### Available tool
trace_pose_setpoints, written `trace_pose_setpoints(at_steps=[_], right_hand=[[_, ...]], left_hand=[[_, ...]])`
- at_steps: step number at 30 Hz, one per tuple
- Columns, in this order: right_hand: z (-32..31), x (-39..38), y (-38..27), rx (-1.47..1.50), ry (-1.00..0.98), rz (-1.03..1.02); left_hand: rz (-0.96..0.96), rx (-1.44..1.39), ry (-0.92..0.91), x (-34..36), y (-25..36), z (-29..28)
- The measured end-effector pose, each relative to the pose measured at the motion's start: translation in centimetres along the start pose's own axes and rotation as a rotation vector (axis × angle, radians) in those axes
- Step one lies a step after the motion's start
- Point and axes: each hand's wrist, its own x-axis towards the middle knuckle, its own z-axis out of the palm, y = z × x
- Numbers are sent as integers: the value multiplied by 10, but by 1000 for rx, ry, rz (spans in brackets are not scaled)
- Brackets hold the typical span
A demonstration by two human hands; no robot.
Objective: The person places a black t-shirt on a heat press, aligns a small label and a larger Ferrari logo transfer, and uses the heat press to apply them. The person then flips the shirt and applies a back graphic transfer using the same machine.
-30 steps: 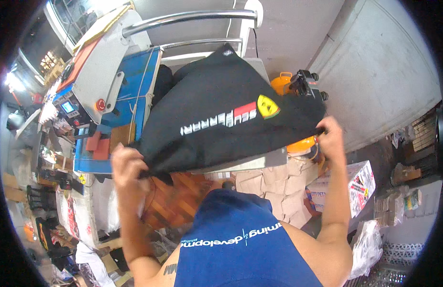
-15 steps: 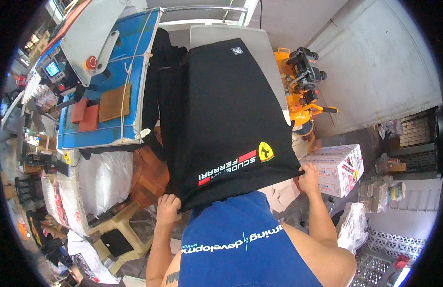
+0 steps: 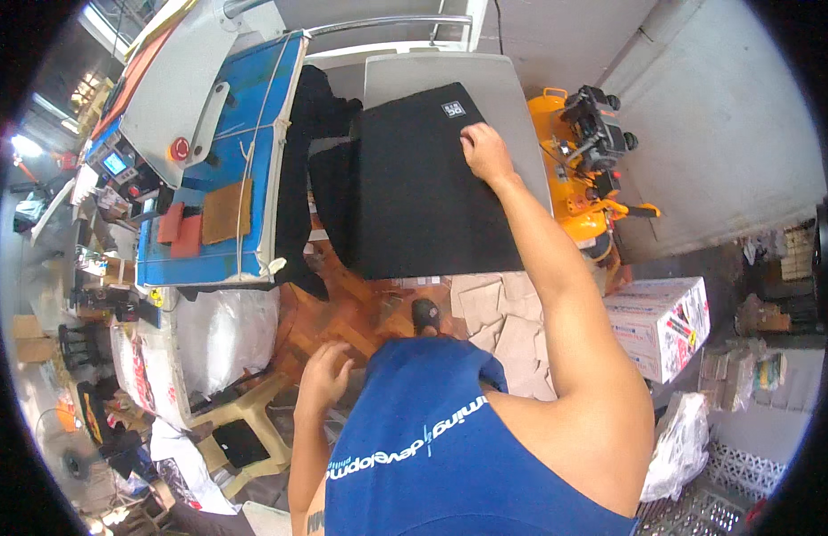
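Observation:
A black shirt (image 3: 423,196) lies flat over a grey padded board (image 3: 512,112), with a small white printed square (image 3: 453,109) near its far end. Just below that square, my right hand (image 3: 487,154) rests on the shirt, its fingers bent and drawn together on the fabric. How much cloth they pinch is partly hidden by the hand. A dark flap of the garment hangs off the board's left side. My left hand (image 3: 324,375) is in the air close to my body, below the board's near edge, fingers apart and nothing in it.
Left of the board stands a blue-topped press (image 3: 213,192) with a red stop button (image 3: 179,149) and coloured pads. An orange compressor (image 3: 575,179) is on the right, near a white carton (image 3: 659,326). Cardboard pieces (image 3: 508,322) and a beige stool (image 3: 253,429) are below.
Both hands have let go of the shirt's near hem. The right one has reached far forward to the printed square; the left has drawn back slightly. The coloured print near the hem is out of sight.

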Motion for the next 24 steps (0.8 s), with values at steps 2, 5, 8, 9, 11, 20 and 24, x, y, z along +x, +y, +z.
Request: trace_pose_setpoints(at_steps=[2, 5, 8, 9, 11, 20, 24], right_hand=[[25, 36, 20, -15, -32, 3], [43, 63, 46, -19, -58, -80], [49, 77, 58, -93, -202, -67], [49, 80, 59, -50, -208, -29], [44, 84, 58, 32, -183, 43], [41, 80, 49, -118, -213, -178], [32, 97, 67, 33, 1, 152]], left_hand=[[-79, -134, 65, -19, -25, 15], [-576, -153, 71, -71, -73, 52], [-836, -73, 57, -138, -111, 97], [-912, -121, 56, -160, -118, 111], [-1028, -201, 57, -193, -125, 138], [-978, -288, 159, -196, -119, 147], [-797, 100, 402, -116, -114, 22]])
